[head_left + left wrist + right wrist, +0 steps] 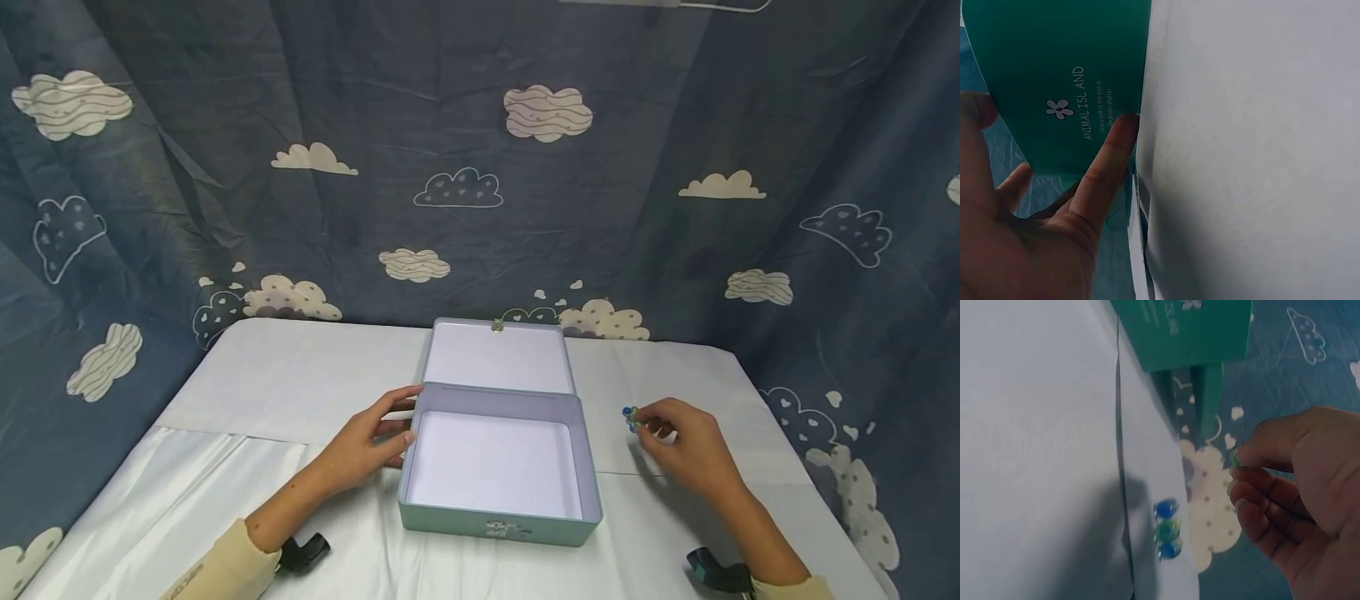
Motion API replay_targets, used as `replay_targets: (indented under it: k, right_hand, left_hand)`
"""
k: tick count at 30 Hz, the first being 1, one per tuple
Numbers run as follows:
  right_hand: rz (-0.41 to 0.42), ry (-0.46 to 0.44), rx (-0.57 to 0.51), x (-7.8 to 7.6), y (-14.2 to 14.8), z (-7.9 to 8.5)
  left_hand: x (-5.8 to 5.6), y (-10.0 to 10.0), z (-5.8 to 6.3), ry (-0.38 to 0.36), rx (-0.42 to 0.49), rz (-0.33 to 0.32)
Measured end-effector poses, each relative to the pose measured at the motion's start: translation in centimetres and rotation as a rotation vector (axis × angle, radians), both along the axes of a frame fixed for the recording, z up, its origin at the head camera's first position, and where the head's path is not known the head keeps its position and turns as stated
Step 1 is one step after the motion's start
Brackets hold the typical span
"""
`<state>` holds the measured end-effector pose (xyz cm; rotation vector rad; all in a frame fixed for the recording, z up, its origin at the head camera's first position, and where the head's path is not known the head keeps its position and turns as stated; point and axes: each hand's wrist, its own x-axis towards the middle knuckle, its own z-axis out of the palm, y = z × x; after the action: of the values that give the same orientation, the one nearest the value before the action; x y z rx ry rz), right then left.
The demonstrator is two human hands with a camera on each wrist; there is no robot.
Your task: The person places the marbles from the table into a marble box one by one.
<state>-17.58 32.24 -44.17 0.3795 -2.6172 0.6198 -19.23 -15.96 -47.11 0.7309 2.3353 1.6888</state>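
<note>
A green box [495, 527] with a pale lilac inside stands on the table, its hinged lid [498, 357] folded back and its floor bare. My left hand [378, 437] touches the box's left wall with extended fingers. In the left wrist view, a fingertip lies at the lower edge of the green side [1054, 50], below the printed words "ANIMAL ISLAND". To the right of the box, my right hand [690, 442] pinches a small green glass marble [1235, 459] between thumb and fingertip. Three more marbles, blue [1166, 508], green [1167, 530] and blue [1170, 550], lie in a row close by.
A white cloth covers the table [315, 362], with a seam running across it. Behind and at both sides hangs a dark blue curtain [375, 92] with cloud prints. A small metal clasp [497, 326] sits on the lid's far edge.
</note>
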Motion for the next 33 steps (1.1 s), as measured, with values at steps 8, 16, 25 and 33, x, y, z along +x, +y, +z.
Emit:
replay_targets:
  k: [8, 16, 25, 33]
  right_hand:
    - [0.095, 0.069, -0.021, 0.4, -1.6, 0.6]
    - [0.115, 0.037, -0.067, 0.9, -3.4, 1.7]
    - [0.178, 0.03, -0.125, 0.7, -4.8, 2.0]
    - [0.189, -0.007, -0.145, 0.3, -6.0, 2.0]
  left_hand:
    - [0.0, 0.0, 0.0, -0.012, 0.003, -0.002]
    - [0.0, 0.0, 0.0, -0.027, 0.012, -0.009]
    - [0.1, -0.1, 0.1, -0.025, 0.015, -0.015]
    - [0.0, -0.1, 0.0, -0.022, 0.024, -0.024]
